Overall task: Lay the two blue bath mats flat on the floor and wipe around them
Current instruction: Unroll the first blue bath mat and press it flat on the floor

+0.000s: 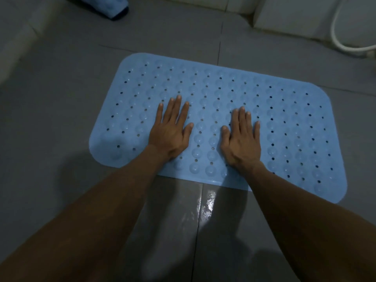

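A light blue bath mat [284, 123] with rows of holes and round suction bumps lies flat on the grey tiled floor. My left hand [172, 129] rests palm down on its middle left, fingers spread. My right hand [242, 139] presses palm down beside it, just right of centre, fingers also apart. Neither hand holds anything. A second blue object [105, 6], bumpy like the mat, shows partly at the top left edge, bunched up and cut off by the frame.
The floor [61, 98] is grey tile with a wet, shiny patch [207, 202] just in front of the mat. A white fixture [295, 13] and a white hose [341, 37] stand at the top right. A pale ledge [12, 47] runs along the left.
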Action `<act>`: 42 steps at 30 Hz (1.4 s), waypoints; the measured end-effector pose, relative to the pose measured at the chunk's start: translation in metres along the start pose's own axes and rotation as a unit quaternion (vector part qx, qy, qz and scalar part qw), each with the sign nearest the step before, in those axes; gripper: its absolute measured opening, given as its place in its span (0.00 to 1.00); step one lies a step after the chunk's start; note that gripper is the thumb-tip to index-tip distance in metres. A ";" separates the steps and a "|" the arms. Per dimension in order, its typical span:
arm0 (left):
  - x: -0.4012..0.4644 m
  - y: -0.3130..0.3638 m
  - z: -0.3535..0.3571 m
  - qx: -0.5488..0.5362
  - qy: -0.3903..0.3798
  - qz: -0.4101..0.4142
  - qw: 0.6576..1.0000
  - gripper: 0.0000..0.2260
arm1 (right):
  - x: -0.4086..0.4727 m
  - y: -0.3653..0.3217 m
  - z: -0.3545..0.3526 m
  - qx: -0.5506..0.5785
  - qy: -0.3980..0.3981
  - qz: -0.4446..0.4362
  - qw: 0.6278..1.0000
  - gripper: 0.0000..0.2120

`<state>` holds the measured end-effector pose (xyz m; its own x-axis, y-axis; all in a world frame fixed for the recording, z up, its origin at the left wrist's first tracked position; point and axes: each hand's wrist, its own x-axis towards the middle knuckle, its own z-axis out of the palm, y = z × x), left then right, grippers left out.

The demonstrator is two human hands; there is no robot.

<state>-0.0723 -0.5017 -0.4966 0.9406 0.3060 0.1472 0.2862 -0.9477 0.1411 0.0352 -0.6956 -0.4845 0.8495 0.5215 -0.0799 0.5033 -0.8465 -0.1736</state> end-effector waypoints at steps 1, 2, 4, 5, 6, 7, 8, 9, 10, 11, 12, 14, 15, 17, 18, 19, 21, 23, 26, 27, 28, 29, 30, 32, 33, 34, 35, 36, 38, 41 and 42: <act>0.003 0.001 0.001 -0.003 0.008 0.011 1.000 0.29 | 0.001 -0.001 -0.001 0.005 -0.004 0.003 1.000 0.32; 0.006 0.004 0.001 -0.012 0.015 0.014 1.000 0.28 | 0.001 -0.002 -0.001 0.009 -0.008 0.009 1.000 0.32; 0.011 0.015 0.002 -0.047 0.017 -0.010 0.999 0.29 | 0.001 -0.005 -0.001 0.015 -0.009 0.025 1.000 0.32; 0.013 0.019 0.003 -0.057 0.012 -0.023 0.998 0.29 | 0.001 -0.007 -0.001 0.016 -0.005 0.032 0.999 0.32; 0.014 0.022 0.003 -0.058 0.003 -0.032 0.998 0.29 | 0.000 -0.008 -0.001 0.018 -0.001 0.038 0.999 0.32; 0.015 0.024 0.001 -0.057 -0.009 -0.041 0.997 0.29 | 0.000 -0.010 -0.001 0.018 0.003 0.042 0.999 0.32; 0.015 0.025 0.000 -0.056 -0.019 -0.049 0.997 0.29 | 0.000 -0.010 -0.001 0.019 0.005 0.045 0.999 0.31; 0.015 0.025 -0.002 -0.056 -0.023 -0.052 0.997 0.29 | 0.000 -0.010 0.000 0.017 0.005 0.048 0.999 0.31; 0.015 0.025 -0.004 -0.054 -0.022 -0.051 0.997 0.30 | 0.000 -0.010 0.000 0.015 0.005 0.051 0.999 0.31; 0.015 0.026 -0.005 -0.052 -0.020 -0.050 0.997 0.30 | 0.000 -0.010 0.000 0.011 0.002 0.053 0.999 0.31; 0.015 0.027 -0.007 -0.050 -0.020 -0.051 0.997 0.30 | 0.000 -0.011 -0.001 0.007 0.000 0.054 0.999 0.31; 0.016 0.029 -0.009 -0.040 -0.033 -0.057 0.997 0.31 | 0.000 -0.011 -0.002 -0.001 -0.002 0.056 0.998 0.31; 0.016 0.030 -0.009 -0.033 -0.045 -0.061 0.997 0.31 | 0.000 -0.012 -0.002 -0.002 -0.003 0.056 0.998 0.31; 0.017 0.028 -0.009 -0.024 -0.070 -0.070 0.995 0.32 | 0.001 -0.013 -0.003 0.000 -0.004 0.056 0.998 0.31; 0.018 0.028 -0.009 -0.023 -0.079 -0.073 0.994 0.32 | 0.001 -0.014 -0.003 0.002 -0.003 0.056 0.998 0.31; 0.019 0.028 -0.009 -0.025 -0.088 -0.076 0.993 0.32 | 0.002 -0.014 -0.004 0.002 -0.004 0.056 0.998 0.31; 0.021 0.029 -0.010 -0.036 -0.103 -0.081 0.991 0.32 | 0.002 -0.014 -0.005 0.001 -0.006 0.057 0.998 0.31; 0.022 0.030 -0.013 -0.046 -0.115 -0.086 0.989 0.32 | 0.002 -0.015 -0.006 0.003 -0.008 0.057 0.998 0.32; 0.024 0.031 -0.016 -0.046 -0.125 -0.092 0.987 0.33 | 0.003 -0.017 -0.009 0.008 -0.014 0.056 0.998 0.32; 0.024 0.030 -0.017 -0.045 -0.127 -0.093 0.986 0.33 | 0.003 -0.018 -0.010 0.010 -0.015 0.057 0.998 0.32; 0.024 0.030 -0.017 -0.044 -0.129 -0.093 0.986 0.33 | 0.003 -0.018 -0.011 0.012 -0.016 0.058 0.998 0.32; 0.024 0.030 -0.017 -0.044 -0.131 -0.093 0.986 0.33 | 0.003 -0.018 -0.012 0.014 -0.016 0.061 0.998 0.32; 0.024 0.030 -0.016 -0.045 -0.132 -0.092 0.986 0.33 | 0.003 -0.018 -0.012 0.016 -0.015 0.063 0.998 0.32; 0.024 0.029 -0.016 -0.044 -0.134 -0.088 0.986 0.33 | 0.003 -0.019 -0.013 0.016 -0.014 0.065 0.998 0.32; 0.024 0.029 -0.016 -0.041 -0.135 -0.087 0.986 0.33 | 0.003 -0.019 -0.012 0.014 -0.013 0.064 0.998 0.32; 0.024 0.030 -0.016 -0.038 -0.136 -0.087 0.986 0.33 | 0.003 -0.019 -0.012 0.013 -0.012 0.064 0.998 0.32; 0.023 0.030 -0.016 -0.034 -0.135 -0.088 0.986 0.33 | 0.002 -0.018 -0.012 0.013 -0.012 0.064 0.998 0.32; 0.023 0.030 -0.016 -0.031 -0.133 -0.088 0.987 0.33 | 0.002 -0.018 -0.011 0.016 -0.010 0.065 0.998 0.32; 0.023 0.030 -0.014 -0.029 -0.126 -0.087 0.988 0.32 | 0.002 -0.019 -0.011 0.019 -0.002 0.067 0.998 0.32; 0.027 0.023 -0.012 -0.028 -0.120 -0.083 0.989 0.32 | 0.008 -0.023 -0.011 0.022 0.005 0.067 0.998 0.32; 0.028 0.022 -0.012 -0.025 -0.118 -0.082 0.989 0.32 | 0.009 -0.024 -0.011 0.021 0.006 0.066 0.998 0.32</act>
<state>-0.0422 -0.5128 -0.4776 0.9004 0.4197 -0.1145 0.4346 -0.8796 0.1933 0.0328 -0.6721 -0.4703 0.9097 0.4047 -0.0935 0.3805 -0.9022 -0.2032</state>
